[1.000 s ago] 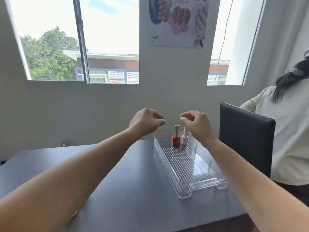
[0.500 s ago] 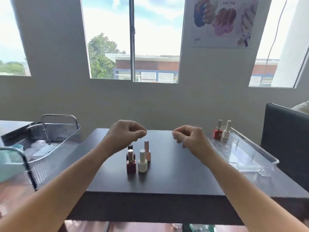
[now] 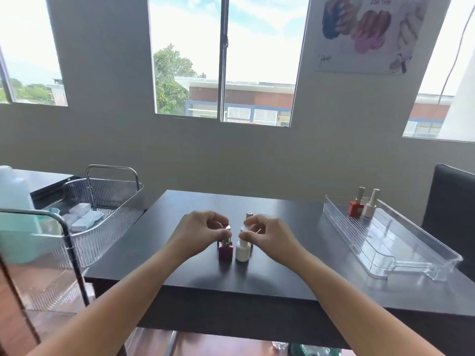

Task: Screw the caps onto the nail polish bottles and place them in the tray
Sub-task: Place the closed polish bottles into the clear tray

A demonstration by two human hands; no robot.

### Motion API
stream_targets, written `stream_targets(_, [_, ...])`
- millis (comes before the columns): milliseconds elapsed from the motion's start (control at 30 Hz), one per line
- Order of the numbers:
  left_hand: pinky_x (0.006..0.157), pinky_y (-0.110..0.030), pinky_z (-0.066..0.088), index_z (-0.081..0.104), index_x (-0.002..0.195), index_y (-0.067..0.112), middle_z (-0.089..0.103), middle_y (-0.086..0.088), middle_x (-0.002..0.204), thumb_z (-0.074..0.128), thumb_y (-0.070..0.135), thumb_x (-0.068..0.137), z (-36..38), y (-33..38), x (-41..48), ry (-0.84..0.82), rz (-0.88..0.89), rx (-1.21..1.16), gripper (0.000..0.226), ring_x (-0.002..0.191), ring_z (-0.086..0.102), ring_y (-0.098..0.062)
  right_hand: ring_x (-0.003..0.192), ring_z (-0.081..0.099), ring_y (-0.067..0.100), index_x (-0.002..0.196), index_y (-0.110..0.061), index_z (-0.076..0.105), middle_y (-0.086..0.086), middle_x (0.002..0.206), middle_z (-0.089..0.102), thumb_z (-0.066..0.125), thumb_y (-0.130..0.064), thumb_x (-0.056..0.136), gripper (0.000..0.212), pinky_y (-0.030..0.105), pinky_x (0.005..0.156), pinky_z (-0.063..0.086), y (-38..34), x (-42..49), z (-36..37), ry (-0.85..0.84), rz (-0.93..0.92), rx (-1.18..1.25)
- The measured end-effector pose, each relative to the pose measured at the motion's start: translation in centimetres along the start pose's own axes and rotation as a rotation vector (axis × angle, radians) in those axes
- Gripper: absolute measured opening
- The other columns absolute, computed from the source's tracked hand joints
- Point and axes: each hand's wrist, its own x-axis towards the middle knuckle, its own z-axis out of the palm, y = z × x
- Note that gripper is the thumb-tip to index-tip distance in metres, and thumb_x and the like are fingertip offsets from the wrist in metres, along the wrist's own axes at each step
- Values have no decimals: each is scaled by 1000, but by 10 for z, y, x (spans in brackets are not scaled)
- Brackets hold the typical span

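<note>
A dark red square bottle [image 3: 225, 251] and a white round bottle [image 3: 243, 250] stand side by side mid-table. My left hand [image 3: 199, 231] pinches the cap of the dark red bottle. My right hand [image 3: 264, 233] pinches the cap of the white bottle. Behind them a pink-capped bottle [image 3: 249, 215] shows above my right fingers, and another bottle there is mostly hidden by my left hand. The clear plastic tray [image 3: 401, 242] lies at the right, holding a red bottle [image 3: 356, 207] and a cream bottle [image 3: 370, 208] at its far end, both capped.
The dark table [image 3: 295, 273] ends near me. A metal-framed cart with a ribbed clear basket [image 3: 108, 199] holding white packets stands at the left. A black chair back [image 3: 449, 204] rises behind the tray on the right. A wall with windows lies beyond.
The view swung left from the tray to the standing bottles. Both hands dropped from the air onto the caps of the two front bottles.
</note>
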Motion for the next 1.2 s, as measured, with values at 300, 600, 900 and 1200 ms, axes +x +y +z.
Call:
stream_targets(300, [79, -29, 57, 75, 74, 48, 75, 28, 77, 75, 44, 60, 6, -1, 1, 14, 45, 24, 14, 77, 68, 12, 69, 55, -4, 88, -20, 70, -14, 73, 63, 71, -25, 85, 6, 10, 64, 37, 2, 1, 3, 33, -57, -81])
stream_targets(600, [53, -14, 52, 78, 81, 39, 77, 15, 71, 82, 31, 70, 26, 64, 15, -48, 179, -77, 14, 59, 67, 3, 67, 63, 11, 86, -14, 71, 1, 76, 70, 68, -12, 86, 3, 24, 55, 52, 16, -6, -83, 109, 15, 40])
stream_targets(900, [53, -25, 59, 78, 79, 22, 78, 3, 71, 83, 13, 77, 108, 162, 93, -146, 259, -219, 11, 69, 75, -10, 60, 61, 16, 88, -7, 72, 5, 72, 68, 69, -5, 85, 4, 28, 55, 52, 77, 24, -217, 411, 136, -27])
stream_targets(1200, [55, -34, 64, 75, 72, 21, 78, -7, 78, 80, 11, 74, 209, 202, 189, -163, 242, -130, 12, 74, 77, -20, 93, 68, 35, 85, -2, 75, 19, 90, 73, 69, -3, 81, 7, 50, 87, 54, 148, 76, -262, 425, 259, -231])
